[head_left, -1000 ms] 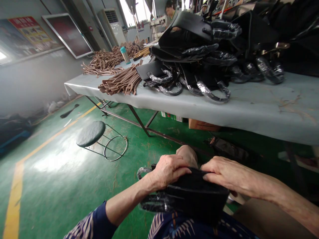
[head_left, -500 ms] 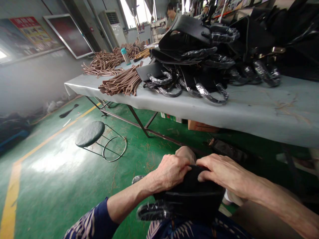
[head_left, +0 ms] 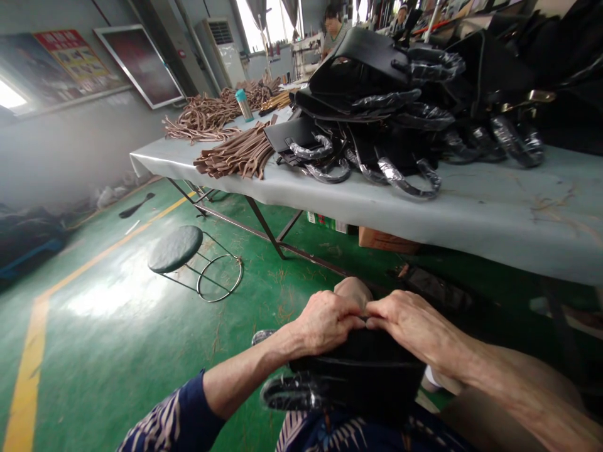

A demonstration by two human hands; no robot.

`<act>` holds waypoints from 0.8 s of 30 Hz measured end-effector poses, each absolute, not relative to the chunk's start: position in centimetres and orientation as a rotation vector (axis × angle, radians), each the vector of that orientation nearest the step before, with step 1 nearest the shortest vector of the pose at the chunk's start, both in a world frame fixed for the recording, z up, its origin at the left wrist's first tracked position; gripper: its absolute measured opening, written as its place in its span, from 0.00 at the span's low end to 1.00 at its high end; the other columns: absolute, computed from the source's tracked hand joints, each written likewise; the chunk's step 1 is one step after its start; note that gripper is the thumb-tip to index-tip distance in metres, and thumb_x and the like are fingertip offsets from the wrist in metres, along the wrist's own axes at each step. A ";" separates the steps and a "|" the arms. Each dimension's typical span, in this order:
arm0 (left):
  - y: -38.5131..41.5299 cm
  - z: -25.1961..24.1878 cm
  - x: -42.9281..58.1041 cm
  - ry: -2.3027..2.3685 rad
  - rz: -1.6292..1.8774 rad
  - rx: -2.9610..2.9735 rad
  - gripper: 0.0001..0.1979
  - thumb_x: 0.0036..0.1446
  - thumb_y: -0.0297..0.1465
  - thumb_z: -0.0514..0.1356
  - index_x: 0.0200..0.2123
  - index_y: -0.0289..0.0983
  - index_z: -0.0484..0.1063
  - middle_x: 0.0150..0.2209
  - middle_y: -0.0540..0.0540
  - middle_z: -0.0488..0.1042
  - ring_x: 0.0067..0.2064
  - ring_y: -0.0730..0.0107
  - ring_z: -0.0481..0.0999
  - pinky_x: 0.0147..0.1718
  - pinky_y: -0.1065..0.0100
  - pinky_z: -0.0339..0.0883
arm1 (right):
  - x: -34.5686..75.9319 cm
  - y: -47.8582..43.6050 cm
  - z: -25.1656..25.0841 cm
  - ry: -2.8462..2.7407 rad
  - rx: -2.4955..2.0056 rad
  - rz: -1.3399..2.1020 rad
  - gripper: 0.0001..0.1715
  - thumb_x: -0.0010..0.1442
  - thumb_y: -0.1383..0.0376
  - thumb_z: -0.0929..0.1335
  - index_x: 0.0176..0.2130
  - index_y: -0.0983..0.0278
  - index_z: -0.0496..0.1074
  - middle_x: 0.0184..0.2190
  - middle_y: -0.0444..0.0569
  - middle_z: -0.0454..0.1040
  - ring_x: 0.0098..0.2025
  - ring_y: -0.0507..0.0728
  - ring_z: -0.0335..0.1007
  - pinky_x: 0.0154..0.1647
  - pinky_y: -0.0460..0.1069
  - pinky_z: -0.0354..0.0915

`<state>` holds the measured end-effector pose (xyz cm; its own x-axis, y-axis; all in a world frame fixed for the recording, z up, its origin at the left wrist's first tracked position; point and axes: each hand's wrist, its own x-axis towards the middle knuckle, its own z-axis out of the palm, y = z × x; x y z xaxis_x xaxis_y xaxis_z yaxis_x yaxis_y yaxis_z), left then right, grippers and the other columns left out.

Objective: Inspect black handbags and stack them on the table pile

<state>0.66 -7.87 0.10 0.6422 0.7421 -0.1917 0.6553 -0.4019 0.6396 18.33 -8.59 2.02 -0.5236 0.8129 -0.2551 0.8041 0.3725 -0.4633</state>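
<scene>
On my lap lies a black handbag (head_left: 362,380), its plastic-wrapped handle (head_left: 294,393) pointing to the left. A second wrapped handle end shows beyond my left forearm. My left hand (head_left: 330,321) pinches the bag's far edge between thumb and fingers. Close against it, my right hand (head_left: 400,317) pinches the same edge, with the fingertips of both hands almost meeting. The bit of edge between the fingertips is mostly hidden.
A covered table (head_left: 330,204) stands ahead, bearing a heap of black bags (head_left: 358,81), bundles of brown straps (head_left: 240,150) and a teal-capped bottle (head_left: 244,105). A round stool (head_left: 176,249) is on the green floor at left. Under the table sits a cardboard box (head_left: 386,240). A person (head_left: 333,28) is at the back.
My right hand's thumb and fingers have closed together on the bag's edge and moved left, nearer my left hand. The view has shifted slightly.
</scene>
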 end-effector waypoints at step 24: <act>-9.9 -3.4 -7.1 1.145 0.566 1.147 0.20 0.41 0.27 0.63 0.41 0.33 0.73 0.31 0.48 0.73 0.32 0.71 0.70 0.31 0.72 0.61 | 16.1 -6.8 1.4 -2.544 -1.433 1.175 0.19 0.59 0.57 0.57 0.26 0.59 0.71 0.26 0.43 0.73 0.31 0.55 0.68 0.32 0.47 0.57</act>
